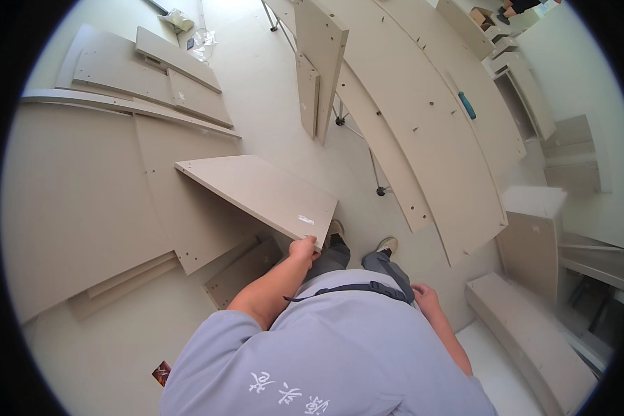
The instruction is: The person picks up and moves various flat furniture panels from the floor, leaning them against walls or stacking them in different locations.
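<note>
My left hand (304,249) grips the near corner of a beige furniture panel (265,192), which slants out to the left and bears a small white label. Behind it, larger flat panels (83,192) lean in a stack at the left. My right hand (425,297) hangs by my right hip with nothing seen in it; its fingers are partly hidden. To the right, long panels (421,125) with holes and small metal pins lie on folding metal legs, and a screwdriver with a teal handle (467,105) rests on them.
Two upright panels (322,67) stand at the long panels' left edge. Cabinet parts (530,234) and a long boxed piece (530,338) stand at the right. A stand's black foot (380,191) is on the floor near my shoes. Part of another person (505,13) shows at the top right.
</note>
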A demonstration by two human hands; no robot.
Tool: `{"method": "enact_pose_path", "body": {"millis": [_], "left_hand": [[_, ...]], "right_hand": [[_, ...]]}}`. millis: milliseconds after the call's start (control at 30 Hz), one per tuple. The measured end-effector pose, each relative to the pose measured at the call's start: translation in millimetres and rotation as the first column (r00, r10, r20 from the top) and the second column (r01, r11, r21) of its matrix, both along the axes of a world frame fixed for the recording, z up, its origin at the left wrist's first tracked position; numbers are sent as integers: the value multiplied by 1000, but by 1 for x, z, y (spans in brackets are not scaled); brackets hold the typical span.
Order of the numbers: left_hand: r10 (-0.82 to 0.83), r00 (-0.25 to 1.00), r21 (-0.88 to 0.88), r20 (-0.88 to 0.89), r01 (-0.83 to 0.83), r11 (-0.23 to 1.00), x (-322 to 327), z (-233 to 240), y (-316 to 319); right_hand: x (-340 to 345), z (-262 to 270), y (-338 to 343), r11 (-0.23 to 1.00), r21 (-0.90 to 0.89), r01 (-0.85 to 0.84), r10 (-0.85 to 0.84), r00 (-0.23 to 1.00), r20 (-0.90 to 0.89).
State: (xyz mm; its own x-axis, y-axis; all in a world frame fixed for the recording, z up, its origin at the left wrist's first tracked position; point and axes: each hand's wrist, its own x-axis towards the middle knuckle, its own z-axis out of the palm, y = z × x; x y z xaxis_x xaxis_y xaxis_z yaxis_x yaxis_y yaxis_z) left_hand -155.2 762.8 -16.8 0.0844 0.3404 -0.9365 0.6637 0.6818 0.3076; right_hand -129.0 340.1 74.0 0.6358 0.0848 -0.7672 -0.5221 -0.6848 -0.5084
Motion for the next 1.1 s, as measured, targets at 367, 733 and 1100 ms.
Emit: {"method": "enact_pose_path", "body": {"millis": [367, 733, 1100], "left_hand": [[105, 990, 167, 89, -119, 979, 25, -17, 227], [75, 996, 377, -45, -53, 925, 42, 12, 129], [-143, 989, 39, -29, 144, 989, 44, 41, -34]], "right_hand": [[-18, -10, -25, 1000, -10, -26, 26, 1000, 11], [-16, -20, 7, 987, 18, -161, 160, 987, 31], [67, -3, 144, 502, -484, -717, 865, 421, 274]]}}
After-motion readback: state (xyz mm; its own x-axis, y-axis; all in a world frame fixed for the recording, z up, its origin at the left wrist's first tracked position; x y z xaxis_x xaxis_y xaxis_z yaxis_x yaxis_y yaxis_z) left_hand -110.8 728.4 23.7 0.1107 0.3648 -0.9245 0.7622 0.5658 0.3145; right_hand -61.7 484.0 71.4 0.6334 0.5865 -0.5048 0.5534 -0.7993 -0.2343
